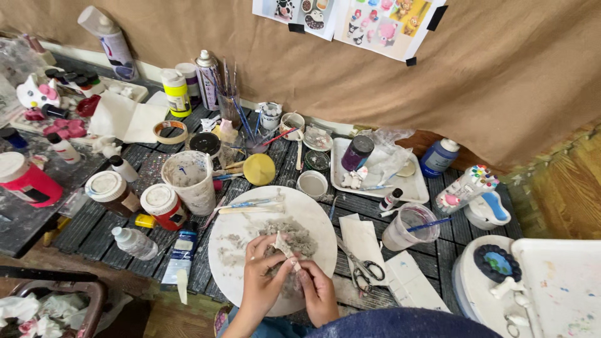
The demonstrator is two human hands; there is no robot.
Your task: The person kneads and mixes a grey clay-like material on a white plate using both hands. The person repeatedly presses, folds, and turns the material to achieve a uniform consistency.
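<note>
A: Both hands meet over the round white board (313, 216) at the near edge of the desk (94, 222). What do they hold?

B: A small pale clay piece (283, 245). The fingers of the left hand (261, 280) are curled narrow around its lower part, and the fingers of the right hand (318, 289) pinch it from the other side, just above a heap of grey clay (294, 235) smeared across the board.

A: And around the board?

B: 2 brushes (250, 205) lie on its far rim. Scissors (362, 266) rest just to the right on a white paper sheet (363, 241), beside a clear cup (410, 226) holding a blue-handled brush. To the left, a blue tube (181, 250) and a small clear bottle (134, 243) lie flat, with a red jar (161, 206) and a brown jar (113, 193) standing behind them.

A: Farther back?

B: A paint-stained white cup (190, 178), a yellow disc (259, 169) and a white tray (410, 181) carrying a dark purple jar (357, 153), all in front of the brown paper backdrop (501, 75) along the desk's far edge
</note>
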